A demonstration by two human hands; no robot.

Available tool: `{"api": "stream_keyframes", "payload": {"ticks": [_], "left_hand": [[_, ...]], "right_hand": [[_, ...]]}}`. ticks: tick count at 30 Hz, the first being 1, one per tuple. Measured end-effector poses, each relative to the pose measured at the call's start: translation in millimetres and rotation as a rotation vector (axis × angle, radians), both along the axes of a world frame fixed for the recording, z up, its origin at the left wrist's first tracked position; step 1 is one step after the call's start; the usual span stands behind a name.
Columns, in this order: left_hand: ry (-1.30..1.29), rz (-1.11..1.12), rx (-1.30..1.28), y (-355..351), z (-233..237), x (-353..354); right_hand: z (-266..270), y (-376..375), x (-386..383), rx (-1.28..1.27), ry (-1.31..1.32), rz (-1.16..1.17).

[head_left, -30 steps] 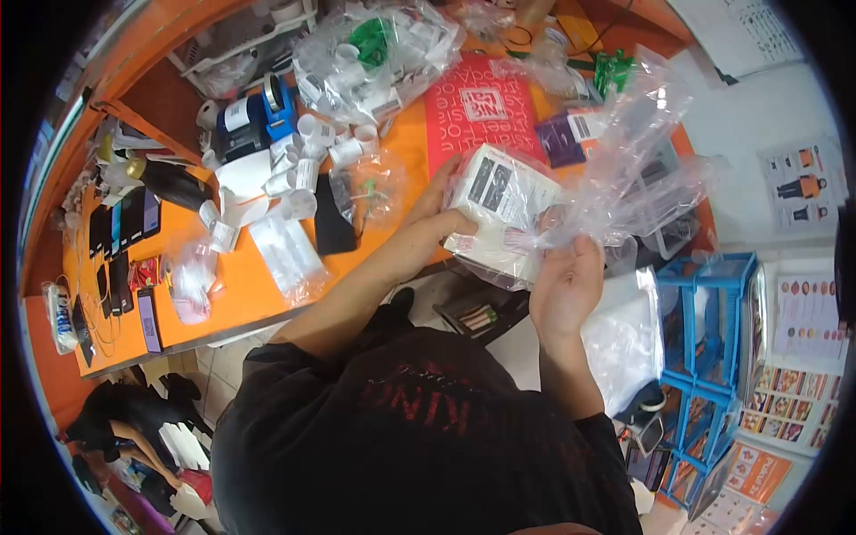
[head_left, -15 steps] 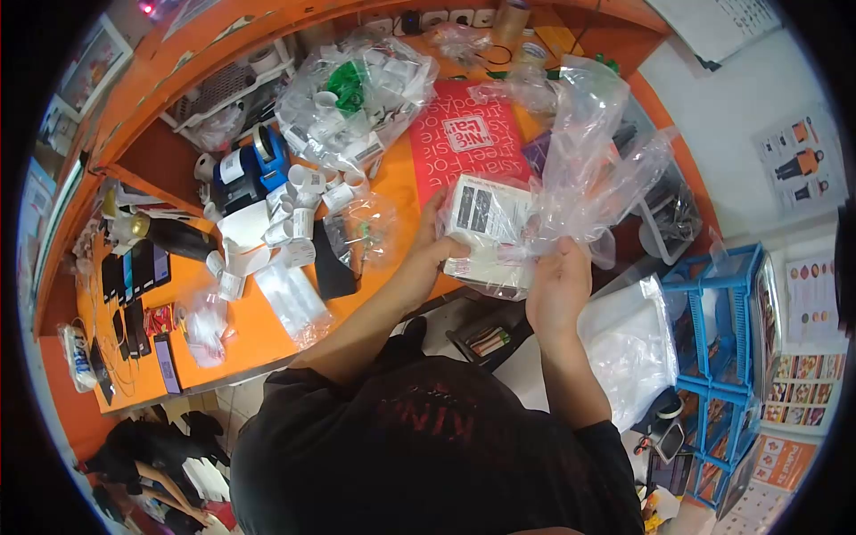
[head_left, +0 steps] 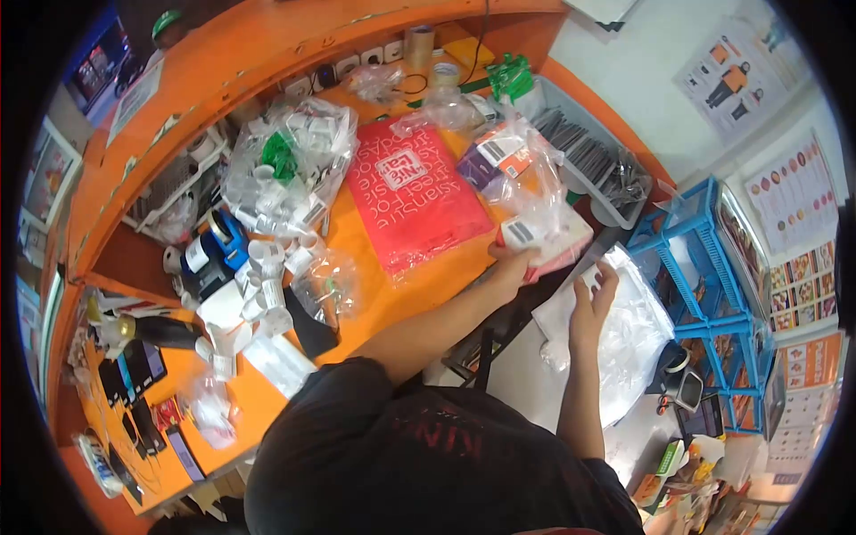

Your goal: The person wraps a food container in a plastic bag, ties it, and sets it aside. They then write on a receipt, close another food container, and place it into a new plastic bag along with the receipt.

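Observation:
My left hand [head_left: 512, 266] grips the near-left side of a clear plastic bag with a white, labelled box [head_left: 562, 239] inside, at the counter's right edge. The bag's loose top stands up on the far side. My right hand [head_left: 592, 301] holds nothing; its fingers are apart and curved, above a stack of clear plastic bags [head_left: 631, 343]. Left of the box, a red printed bag [head_left: 406, 209] lies flat on the orange counter [head_left: 379, 308]. Just beyond the box is a purple and orange package [head_left: 499, 159], partly under clear plastic.
A grey tray of dark, thin wrapped items [head_left: 584, 147] stands at the back right, beside a blue rack [head_left: 700, 245]. Leftward are label rolls [head_left: 267, 254], a blue and black device [head_left: 214, 250], a large clear bag of white rolls [head_left: 303, 160] and several phones [head_left: 134, 370].
The bagged box has moved right, to the counter's edge, in my left hand. My right hand has let go of the bag's top and moved over the clear bags. The view has shifted.

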State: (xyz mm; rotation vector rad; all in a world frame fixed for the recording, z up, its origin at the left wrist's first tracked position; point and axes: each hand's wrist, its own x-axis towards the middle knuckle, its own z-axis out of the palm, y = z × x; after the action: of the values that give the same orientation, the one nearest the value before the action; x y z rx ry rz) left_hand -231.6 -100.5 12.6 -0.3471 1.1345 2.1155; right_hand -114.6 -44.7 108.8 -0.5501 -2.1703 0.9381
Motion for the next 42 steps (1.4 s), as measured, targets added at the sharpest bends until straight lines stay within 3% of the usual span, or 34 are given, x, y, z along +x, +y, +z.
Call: {"api": "stream_keyframes", "payload": {"ticks": [1,2,3,5,9,12,14,16,19,21,24,26,28,29,30,32,33,34,36,37,39,41,42], "left_hand": [[0.023,-0.061,0.023,22.8,-25.3,-20.8],[0.046,-0.126,0.044,39.9,-51.7,-41.8],[0.059,-0.147,0.036,44.1,-47.7,-50.4],[-0.024,0.127,-0.320,56.3,-37.7,-63.4],[-0.189,0.326,-0.094,71.3,-32.9,-80.9],[-0.075,0.498,-0.162,137.7,-133.1,-126.6],[0.049,0.345,-0.276,144.3,-163.3,-149.4],[-0.042,0.288,-0.182,102.0,-76.3,-114.1],[0.015,0.239,-0.338,104.6,-65.9,-106.1],[0.090,0.330,-0.749,101.9,-38.2,-92.8],[0.129,0.325,-0.837,105.9,-43.3,-93.8],[0.205,0.424,-0.844,107.7,-47.3,-97.8],[0.232,0.522,-0.425,103.6,-62.5,-113.5],[0.131,0.519,-0.328,83.6,-9.2,-91.8],[0.129,0.524,-0.336,76.7,-16.2,-95.5],[0.794,0.209,-0.590,50.3,-47.8,-121.1],[0.859,0.352,-0.418,35.8,-51.1,-123.1],[0.858,0.366,-0.435,17.9,-52.9,-128.9],[1.303,0.558,-0.906,-29.7,-3.7,-115.7],[1.305,0.565,-0.927,-36.2,-8.4,-124.8],[1.379,0.680,-1.368,-46.2,-0.5,-143.1],[1.333,0.325,-1.049,-45.5,20.0,-133.6],[1.239,0.020,-0.866,-37.0,23.3,-133.9]], "right_hand": [[-2.2,3.2,11.7,-0.215,0.005,0.001],[-4.1,5.6,23.5,-0.222,0.024,-0.015],[-5.5,6.7,36.8,-0.295,-0.044,0.003],[-5.1,0.8,60.2,-0.363,-0.094,0.010],[-12.0,-3.1,100.8,-0.411,-0.241,-0.021],[-23.1,-4.8,118.6,-0.406,-0.236,-0.096],[-21.9,-10.5,128.4,-0.395,-0.221,-0.054],[-15.5,-18.4,138.3,-0.394,-0.205,-0.068],[-18.8,-21.8,160.3,-0.323,-0.231,-0.102],[-27.4,-22.6,181.2,-0.310,-0.320,-0.162],[-38.7,-23.3,208.7,-0.347,-0.378,-0.240],[-35.4,-25.8,217.4,-0.391,-0.385,-0.254],[-36.0,-24.6,224.5,-0.393,-0.479,-0.246],[-37.6,-23.3,226.7,-0.376,-0.481,-0.227],[-38.0,-21.8,228.0,-0.382,-0.486,-0.220],[-38.2,-17.3,227.7,-0.369,-0.478,-0.180],[-39.1,-14.0,227.0,-0.372,-0.485,-0.157],[-40.5,-10.8,226.0,-0.366,-0.495,-0.149],[-44.4,-7.2,221.0,-0.369,-0.504,-0.123],[-46.5,-6.5,216.1,-0.361,-0.518,-0.102],[-53.1,-6.6,199.3,-0.352,-0.522,-0.056],[-61.4,-9.6,178.7,-0.329,-0.483,0.058],[-61.0,-12.0,166.0,-0.322,-0.475,0.068]]}}
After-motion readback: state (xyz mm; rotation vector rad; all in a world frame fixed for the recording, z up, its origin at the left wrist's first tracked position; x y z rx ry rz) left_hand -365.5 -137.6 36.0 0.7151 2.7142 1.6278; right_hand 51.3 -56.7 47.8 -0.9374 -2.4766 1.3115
